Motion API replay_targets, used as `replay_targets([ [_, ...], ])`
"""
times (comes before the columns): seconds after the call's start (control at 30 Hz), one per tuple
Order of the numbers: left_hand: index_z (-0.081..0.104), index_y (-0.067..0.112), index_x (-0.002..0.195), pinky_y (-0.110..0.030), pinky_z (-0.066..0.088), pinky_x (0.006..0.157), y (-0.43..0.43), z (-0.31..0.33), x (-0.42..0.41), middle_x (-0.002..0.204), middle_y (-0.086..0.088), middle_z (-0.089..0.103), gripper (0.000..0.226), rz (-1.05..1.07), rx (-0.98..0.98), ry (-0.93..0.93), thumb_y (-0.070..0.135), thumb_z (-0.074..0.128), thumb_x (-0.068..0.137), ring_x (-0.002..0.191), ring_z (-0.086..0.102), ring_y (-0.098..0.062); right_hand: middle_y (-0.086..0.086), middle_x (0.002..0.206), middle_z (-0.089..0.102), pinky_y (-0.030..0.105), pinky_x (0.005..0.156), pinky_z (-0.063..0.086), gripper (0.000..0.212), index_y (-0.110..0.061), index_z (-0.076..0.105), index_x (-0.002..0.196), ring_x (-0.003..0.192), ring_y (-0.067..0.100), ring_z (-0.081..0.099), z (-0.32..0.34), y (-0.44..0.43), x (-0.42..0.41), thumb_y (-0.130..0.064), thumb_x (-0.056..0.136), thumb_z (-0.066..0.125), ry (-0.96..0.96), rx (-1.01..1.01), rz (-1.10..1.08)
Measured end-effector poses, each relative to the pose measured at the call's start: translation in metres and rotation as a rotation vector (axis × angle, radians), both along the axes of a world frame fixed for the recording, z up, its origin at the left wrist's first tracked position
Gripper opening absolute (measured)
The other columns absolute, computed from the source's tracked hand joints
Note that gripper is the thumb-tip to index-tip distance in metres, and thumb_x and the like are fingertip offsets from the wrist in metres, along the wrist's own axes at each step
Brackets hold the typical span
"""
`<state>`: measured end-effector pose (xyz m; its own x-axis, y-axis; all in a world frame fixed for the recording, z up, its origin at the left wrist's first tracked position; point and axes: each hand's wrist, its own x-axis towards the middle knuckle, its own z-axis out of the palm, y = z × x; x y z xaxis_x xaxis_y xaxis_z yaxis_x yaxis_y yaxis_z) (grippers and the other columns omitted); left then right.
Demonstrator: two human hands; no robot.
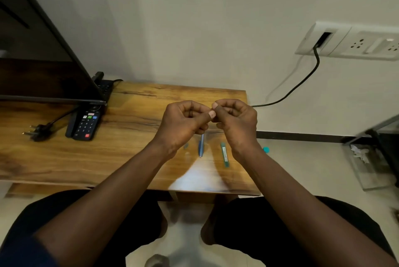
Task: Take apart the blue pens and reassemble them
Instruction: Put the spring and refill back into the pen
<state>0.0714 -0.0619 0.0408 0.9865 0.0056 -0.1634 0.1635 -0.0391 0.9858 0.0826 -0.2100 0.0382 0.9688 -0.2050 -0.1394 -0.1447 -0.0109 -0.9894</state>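
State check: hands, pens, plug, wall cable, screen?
Left hand: fingers curled, anything held hidden.
Right hand: fingers curled, touching the other hand.
Blue pen: lying on desk, untouched.
Green pen: lying on desk, untouched.
Plug: unplugged, on desk.
Wall cable: plugged in.
Screen: dark.

A single wide-angle camera on the person's head looks forward and down from close range onto the wooden worktop [133, 158], with the wall [216, 29] beyond it.

This is looking like a home living room: television [43, 50] standing at ten o'clock, remote control [85, 124] lying at nine, wall sockets [358, 43] at two.
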Motion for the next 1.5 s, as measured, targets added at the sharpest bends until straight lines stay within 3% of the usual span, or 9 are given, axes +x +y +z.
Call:
replay_targets([
  [0.13, 0.075, 0.001, 0.102, -0.029, 0.061, 0.068, 0.012, -0.002, 0.001, 0.087, -0.019, 0.078, 0.020, 0.025, -0.026, 0.032, 0.013, 0.084, 0.087, 0.072, 0.073, -0.020, 0.010, 0.085, 0.076, 0.019, 0.060, 0.055, 0.013, -0.005, 0.074, 0.101, 0.069, 0.013, 0.073, 0.004, 0.012, -0.001, -0.012, 0.089, 0.078, 0.032, 0.096, 0.025],
  [0.37, 0.074, 0.004, 0.100, -0.029, 0.061, 0.066, 0.033, -0.001, 0.000, 0.078, -0.012, 0.075, 0.014, 0.038, -0.054, 0.043, 0.006, 0.082, 0.088, 0.070, 0.071, -0.019, 0.007, 0.088, 0.078, 0.033, 0.068, 0.060, 0.024, -0.004, 0.073, 0.104, 0.072, 0.017, 0.074, 0.002, 0.031, 0.003, -0.026, 0.095, 0.073, 0.103, 0.076, 0.077],
  [0.57, 0.075, 0.007, 0.100, -0.028, 0.060, 0.065, 0.054, -0.006, 0.001, 0.078, -0.007, 0.075, 0.012, 0.102, -0.046, 0.069, 0.006, 0.081, 0.089, 0.067, 0.072, -0.012, -0.001, 0.072, 0.074, 0.048, 0.070, 0.063, 0.014, -0.026, 0.069, 0.087, 0.067, 0.021, 0.073, -0.026, 0.031, 0.014, -0.037, 0.084, 0.079, 0.131, -0.522, 0.085],
  [0.7, 0.076, 0.006, 0.103, -0.033, 0.062, 0.070, 0.058, -0.006, -0.001, 0.085, -0.009, 0.077, 0.014, 0.107, -0.046, 0.084, 0.007, 0.079, 0.090, 0.070, 0.073, -0.013, -0.002, 0.080, 0.068, 0.030, 0.057, 0.049, 0.036, -0.021, 0.060, 0.112, 0.069, 0.015, 0.066, -0.034, 0.032, 0.009, -0.042, 0.087, 0.074, 0.143, -0.887, 0.262],
  [0.93, 0.076, 0.006, 0.102, -0.026, 0.060, 0.065, 0.058, -0.007, -0.002, 0.080, -0.005, 0.076, 0.012, 0.101, -0.031, 0.097, 0.004, 0.078, 0.090, 0.070, 0.073, -0.011, 0.004, 0.094, 0.064, 0.044, 0.074, 0.059, 0.054, -0.023, 0.046, 0.124, 0.085, 0.025, 0.064, -0.053, 0.035, 0.003, -0.042, 0.084, 0.078, 0.180, -1.036, 0.366],
  [1.1, 0.077, 0.010, 0.101, -0.027, 0.061, 0.067, 0.059, -0.011, -0.001, 0.082, -0.003, 0.078, 0.011, 0.096, 0.003, 0.114, 0.006, 0.079, 0.091, 0.073, 0.074, -0.012, 0.002, 0.091, 0.065, 0.044, 0.074, 0.062, 0.065, -0.027, 0.041, 0.133, 0.082, 0.023, 0.068, -0.057, 0.032, 0.010, -0.024, 0.083, 0.082, 0.225, -0.904, 0.349],
  [1.27, 0.078, 0.012, 0.099, -0.033, 0.061, 0.070, 0.054, -0.011, 0.002, 0.082, -0.004, 0.079, 0.010, 0.095, 0.020, 0.139, 0.007, 0.078, 0.091, 0.075, 0.076, -0.014, 0.004, 0.090, 0.069, 0.046, 0.073, 0.063, 0.071, -0.030, 0.042, 0.143, 0.073, 0.022, 0.072, -0.055, 0.025, 0.018, -0.022, 0.083, 0.079, 0.209, -0.749, 0.280],
  [1.37, 0.077, 0.010, 0.099, -0.032, 0.061, 0.070, 0.049, -0.008, 0.001, 0.084, -0.010, 0.080, 0.010, 0.104, -0.011, 0.138, 0.004, 0.077, 0.091, 0.078, 0.079, -0.019, 0.014, 0.090, 0.071, 0.038, 0.065, 0.064, 0.050, -0.011, 0.053, 0.137, 0.065, 0.022, 0.073, -0.036, 0.023, 0.026, -0.013, 0.090, 0.072, 0.373, -0.173, 0.147],
  [1.5, 0.077, 0.006, 0.100, -0.036, 0.065, 0.078, 0.040, -0.004, 0.002, 0.093, -0.019, 0.080, 0.011, 0.104, -0.071, 0.098, 0.000, 0.075, 0.092, 0.090, 0.081, -0.025, 0.015, 0.073, 0.063, 0.030, 0.057, 0.060, 0.005, 0.003, 0.064, 0.093, 0.063, 0.023, 0.067, -0.008, 0.023, 0.032, -0.002, 0.093, 0.065, 0.463, 0.425, 0.020],
])
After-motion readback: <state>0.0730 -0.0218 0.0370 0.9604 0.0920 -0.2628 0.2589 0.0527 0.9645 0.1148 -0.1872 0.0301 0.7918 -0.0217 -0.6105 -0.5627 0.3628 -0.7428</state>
